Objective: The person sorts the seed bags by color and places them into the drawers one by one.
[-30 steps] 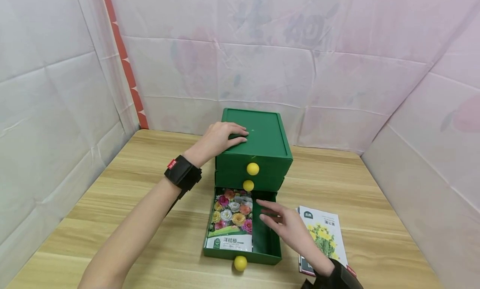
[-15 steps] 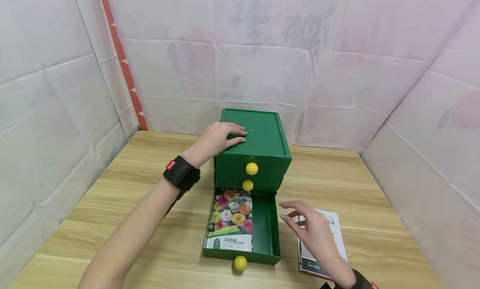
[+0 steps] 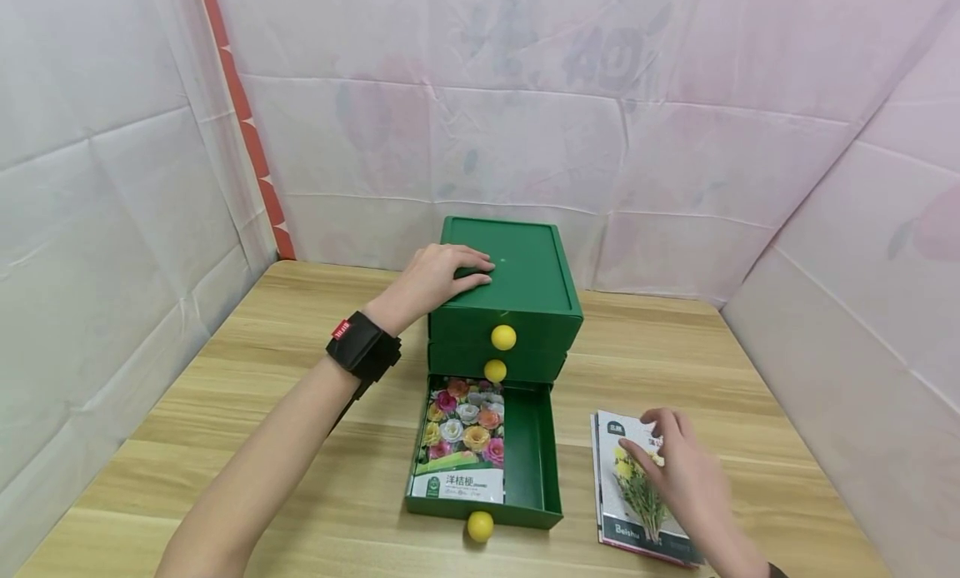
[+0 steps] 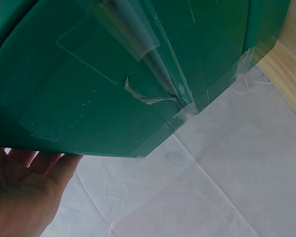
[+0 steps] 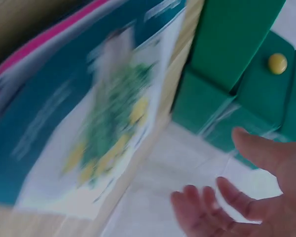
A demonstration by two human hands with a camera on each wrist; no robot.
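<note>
One green drawer cabinet (image 3: 517, 286), three yellow knobs (image 3: 503, 337), two hands (image 3: 435, 278), several seed packets (image 3: 637, 486).

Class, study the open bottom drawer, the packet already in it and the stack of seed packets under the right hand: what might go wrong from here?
1. The right hand is over a stack of seed packets; it may lift two at once.
2. The bottom drawer already holds a flower seed packet, leaving a narrow strip, so another packet may jam or ride over it.
3. The left hand only rests on the green drawer cabinet, which might slide if the drawer is pushed.
</note>
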